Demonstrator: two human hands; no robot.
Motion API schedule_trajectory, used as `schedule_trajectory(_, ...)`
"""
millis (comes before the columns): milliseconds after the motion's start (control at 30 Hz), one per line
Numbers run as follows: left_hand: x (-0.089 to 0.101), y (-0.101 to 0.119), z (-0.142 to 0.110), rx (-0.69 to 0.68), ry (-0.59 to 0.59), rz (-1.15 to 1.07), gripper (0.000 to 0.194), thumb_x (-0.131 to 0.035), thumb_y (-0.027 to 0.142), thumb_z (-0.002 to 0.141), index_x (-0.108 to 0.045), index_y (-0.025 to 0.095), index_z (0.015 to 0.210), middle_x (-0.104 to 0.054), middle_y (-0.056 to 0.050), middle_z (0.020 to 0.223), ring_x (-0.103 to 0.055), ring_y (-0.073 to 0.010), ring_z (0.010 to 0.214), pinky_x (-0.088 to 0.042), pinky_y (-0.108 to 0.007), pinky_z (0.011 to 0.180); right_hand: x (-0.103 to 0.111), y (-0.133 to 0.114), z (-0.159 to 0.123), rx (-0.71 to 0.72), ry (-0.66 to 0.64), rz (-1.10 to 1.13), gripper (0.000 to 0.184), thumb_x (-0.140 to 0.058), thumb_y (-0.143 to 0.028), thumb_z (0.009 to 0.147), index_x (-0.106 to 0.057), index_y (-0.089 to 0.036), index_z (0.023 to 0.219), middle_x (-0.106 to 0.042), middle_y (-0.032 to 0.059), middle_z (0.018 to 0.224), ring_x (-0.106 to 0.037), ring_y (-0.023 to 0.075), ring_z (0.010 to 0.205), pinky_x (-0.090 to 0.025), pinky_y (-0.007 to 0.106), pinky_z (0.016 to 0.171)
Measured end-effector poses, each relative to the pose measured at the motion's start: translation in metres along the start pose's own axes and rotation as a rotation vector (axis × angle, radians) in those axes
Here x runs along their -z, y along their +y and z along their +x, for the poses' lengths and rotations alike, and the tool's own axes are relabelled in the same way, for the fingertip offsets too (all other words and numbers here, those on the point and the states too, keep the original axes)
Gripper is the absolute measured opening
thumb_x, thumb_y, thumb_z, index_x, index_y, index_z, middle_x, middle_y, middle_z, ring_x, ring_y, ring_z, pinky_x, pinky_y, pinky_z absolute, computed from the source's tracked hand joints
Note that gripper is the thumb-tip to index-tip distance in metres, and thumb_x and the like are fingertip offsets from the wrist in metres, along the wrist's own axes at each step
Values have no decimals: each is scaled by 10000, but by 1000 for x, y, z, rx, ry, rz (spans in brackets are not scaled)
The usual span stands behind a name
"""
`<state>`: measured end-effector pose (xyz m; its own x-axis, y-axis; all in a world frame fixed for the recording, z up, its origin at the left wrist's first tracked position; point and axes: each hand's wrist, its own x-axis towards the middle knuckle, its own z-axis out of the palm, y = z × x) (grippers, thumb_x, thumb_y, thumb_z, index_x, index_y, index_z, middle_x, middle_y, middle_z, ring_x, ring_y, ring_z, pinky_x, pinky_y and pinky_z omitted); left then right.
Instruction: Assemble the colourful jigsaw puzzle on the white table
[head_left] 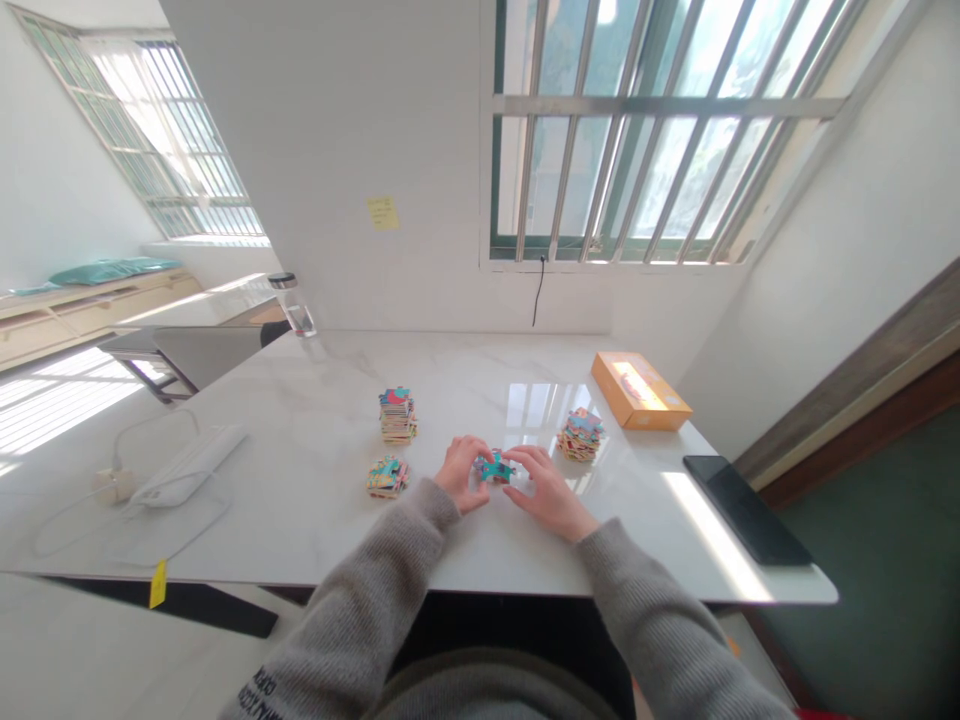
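Between my two hands, low over the white table, is a small stack of jigsaw puzzle pieces, teal on top with darker patches. The thumb and fingers of my left hand curve around its left side. My right hand grips the right side with fingertips and thumb. How many pieces lie under the top one is hidden. A tall stack of puzzle pieces stands beyond my left hand, with a lower stack in front of it. Another uneven stack rises beyond my right hand.
An orange box lies at the back right of the table. Near the right edge rests a black tablet. On the left are a white power strip with cables and a plug adapter. A clear bottle stands at the far left corner.
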<state>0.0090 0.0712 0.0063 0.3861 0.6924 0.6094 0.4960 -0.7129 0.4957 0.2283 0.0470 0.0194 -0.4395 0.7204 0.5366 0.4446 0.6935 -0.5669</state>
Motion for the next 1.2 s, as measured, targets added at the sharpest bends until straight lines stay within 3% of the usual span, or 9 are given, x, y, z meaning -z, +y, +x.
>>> schedule_trajectory(100, 0, 4, 0, -10, 9, -26, 434, -568, 70, 545, -546, 218, 953, -574, -59, 994, -529, -267, 989, -470, -433, 923, -1, -1, 0, 1, 8, 10, 409, -645, -190, 882, -571, -286, 1273, -618, 75, 1177, -557, 252, 1120, -511, 453, 968)
schedule_trajectory(233, 3, 8, 2, -51, 36, -33, 505, -562, 102, 598, -537, 214, 1090, -566, -86, 1091, -521, -283, 1065, -455, -454, 970, -2, -2, -1, 17, 96, -45, 390, -662, -219, 879, -582, -275, 1257, -595, 78, 1115, -563, 248, 1072, -510, 436, 943)
schedule_trajectory(367, 3, 7, 2, -33, 102, 41, 475, -540, 127, 665, -542, 203, 1134, -561, -105, 1144, -519, -290, 1102, -433, -470, 1002, 10, 8, -1, -28, 422, -250, 294, -656, -287, 885, -612, -247, 1173, -555, 89, 1095, -531, 266, 1074, -444, 476, 988)
schedule_trajectory(467, 1, 2, 0, 8, 76, 111, 427, -536, 132, 695, -563, 205, 1115, -582, -99, 1124, -534, -286, 1074, -433, -464, 982, 32, 23, 0, -165, 682, -385, 277, -645, -348, 868, -607, -214, 1109, -545, 89, 1066, -506, 277, 1065, -399, 485, 987)
schedule_trajectory(567, 0, -2, -1, 52, 6, 181, 397, -546, 136, 722, -583, 212, 1110, -598, -93, 1129, -542, -284, 1067, -431, -454, 964, 52, 39, 2, -333, 792, -464, 316, -628, -427, 840, -606, -195, 1055, -544, 81, 1012, -484, 282, 1032, -354, 479, 980)
schedule_trajectory(767, 0, -6, -1, 139, -59, 276, 339, -583, 176, 753, -611, 214, 1089, -611, -90, 1120, -539, -289, 1063, -429, -451, 939, 58, 52, 6, -509, 779, -448, 358, -575, -496, 833, -623, -189, 1011, -540, 89, 1024, -463, 285, 1025, -329, 459, 955)
schedule_trajectory(967, -2, -9, -1, 191, -122, 313, 307, -602, 236, 788, -619, 230, 1095, -614, -82, 1131, -541, -282, 1061, -431, -436, 915, 49, 56, 6, -522, 708, -443, 331, -565, -486, 855, -645, -201, 1004, -501, 79, 1019, -459, 280, 1025, -344, 457, 961)
schedule_trajectory(1200, -4, -9, -3, 169, -92, 299, 296, -649, 233, 748, -627, 220, 1042, -626, -83, 1088, -544, -289, 1014, -440, -444, 878, 51, 53, 6, -470, 714, -465, 277, -588, -432, 865, -635, -200, 1009, -465, 94, 1062, -443, 301, 1062, -337, 530, 992)
